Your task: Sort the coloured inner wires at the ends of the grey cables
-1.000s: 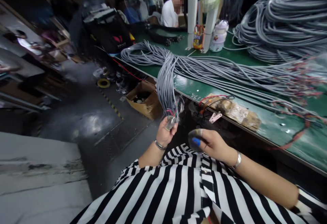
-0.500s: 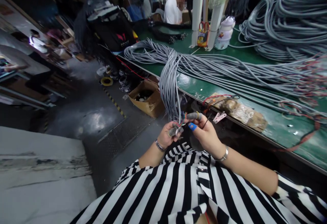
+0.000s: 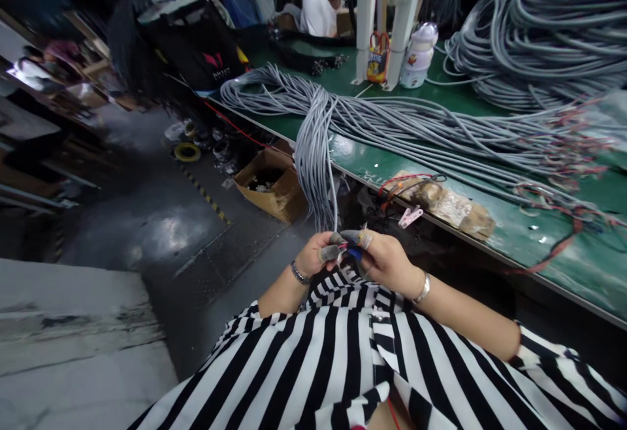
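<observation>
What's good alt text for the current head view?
A person's left-hand grip and right-hand grip meet at thin wires below a gray cable bundle hanging off a green workbench. A large gray coil lies at right.

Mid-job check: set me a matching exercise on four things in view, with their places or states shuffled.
1. Bundle of thin grey cables
2. Pink plastic peg
3. Lilac-topped white bottle
4. Person's right hand

A. Upright beside a white post
B. Wearing a blue thumb cover
C. Hanging down toward the left hand
D. Beside a partly wrapped brown block

Pairs: 1-C; 2-D; 3-A; 4-B
</observation>
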Tool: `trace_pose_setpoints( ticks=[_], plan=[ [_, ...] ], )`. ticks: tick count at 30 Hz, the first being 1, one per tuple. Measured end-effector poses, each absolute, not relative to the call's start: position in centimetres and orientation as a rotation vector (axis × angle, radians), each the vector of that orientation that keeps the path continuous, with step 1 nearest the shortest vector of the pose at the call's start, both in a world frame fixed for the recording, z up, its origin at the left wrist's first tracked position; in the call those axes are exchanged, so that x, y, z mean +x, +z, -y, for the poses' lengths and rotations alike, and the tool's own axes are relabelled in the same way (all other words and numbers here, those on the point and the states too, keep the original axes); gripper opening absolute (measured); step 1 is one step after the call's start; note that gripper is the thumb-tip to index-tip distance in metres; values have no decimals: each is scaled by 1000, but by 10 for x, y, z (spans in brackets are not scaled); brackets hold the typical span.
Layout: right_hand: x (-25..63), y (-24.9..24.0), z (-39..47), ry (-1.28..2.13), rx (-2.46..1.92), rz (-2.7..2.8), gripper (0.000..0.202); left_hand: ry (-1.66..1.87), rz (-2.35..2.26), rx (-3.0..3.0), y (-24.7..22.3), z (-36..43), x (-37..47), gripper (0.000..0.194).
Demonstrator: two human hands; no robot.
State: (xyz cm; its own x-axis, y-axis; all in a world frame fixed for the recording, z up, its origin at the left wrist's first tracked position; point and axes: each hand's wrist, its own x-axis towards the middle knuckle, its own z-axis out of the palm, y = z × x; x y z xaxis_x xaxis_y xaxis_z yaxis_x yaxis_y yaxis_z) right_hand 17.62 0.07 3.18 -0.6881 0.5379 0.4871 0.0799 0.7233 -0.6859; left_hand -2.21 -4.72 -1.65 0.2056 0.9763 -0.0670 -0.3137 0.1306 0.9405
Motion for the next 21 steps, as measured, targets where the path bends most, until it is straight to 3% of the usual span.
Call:
trace_pose_setpoints(
  ticks=[4, 9, 12, 16, 21],
  plan=[
    [198, 37, -6, 952, -401, 2334, 16, 854, -865, 1216, 0, 41, -33, 48],
    [224, 22, 0, 1709, -745, 1924, 42, 540, -713, 1607, 27, 17, -21, 27],
    [237, 10, -2, 1796, -1049, 1453, 49, 470, -635, 1706, 37, 5, -7, 19],
    [257, 2, -13, 1659, -1174, 964, 48, 584, -645, 1759, 40, -2, 3, 16],
    [273, -6, -23, 1728, -1135, 895, 52, 957, -798, 1653, 28, -8, 13, 21]
  ],
)
